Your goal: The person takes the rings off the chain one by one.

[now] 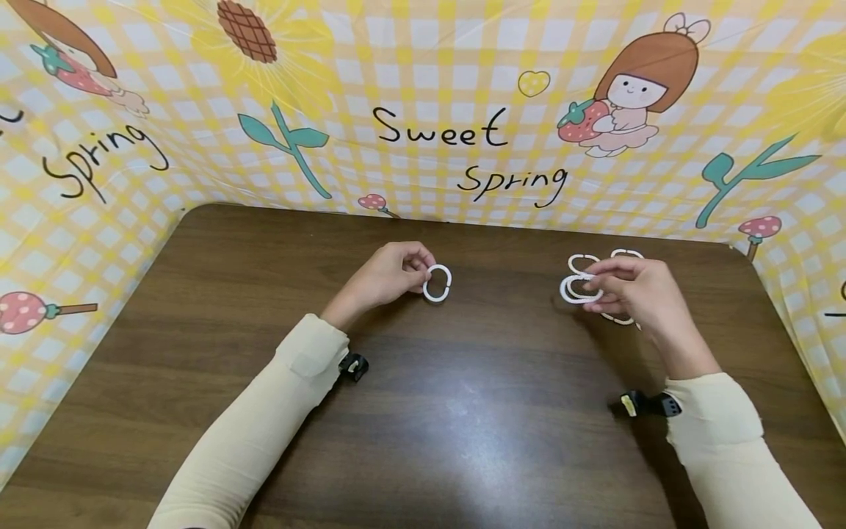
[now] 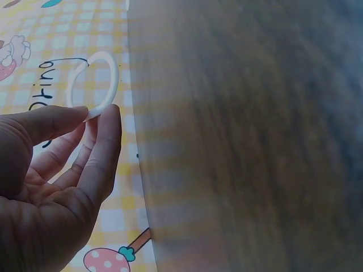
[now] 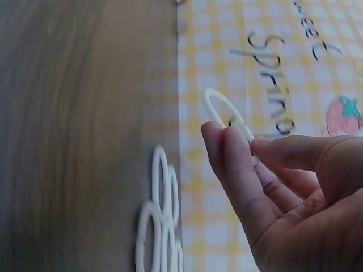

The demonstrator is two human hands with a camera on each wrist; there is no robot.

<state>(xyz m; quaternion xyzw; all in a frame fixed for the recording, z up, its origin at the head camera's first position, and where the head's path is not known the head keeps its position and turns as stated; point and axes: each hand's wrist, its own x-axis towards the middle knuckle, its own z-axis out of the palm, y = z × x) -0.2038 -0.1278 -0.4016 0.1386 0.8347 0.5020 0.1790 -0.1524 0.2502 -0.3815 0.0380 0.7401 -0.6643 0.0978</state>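
Note:
My left hand (image 1: pixel 396 272) pinches a white oval ring (image 1: pixel 450 278) between thumb and fingertips, over the left-middle part of the table. In the left wrist view this ring (image 2: pixel 115 79) stands up from the fingertips, and a small split shows in its side. On the right, my right hand (image 1: pixel 648 294) holds a second white ring (image 3: pixel 209 102) between thumb and fingers. Several similar white rings (image 3: pixel 156 170) lie in a loose cluster on the table under and beside that hand, which partly hides them in the head view.
A dark brown wooden table (image 1: pixel 423 411) spans the work area. Yellow checked cloth (image 1: pixel 436 66) with printed flowers and lettering rises along its back and both sides. Each sleeve carries a small black wrist device (image 1: pixel 355 366) near the cuff.

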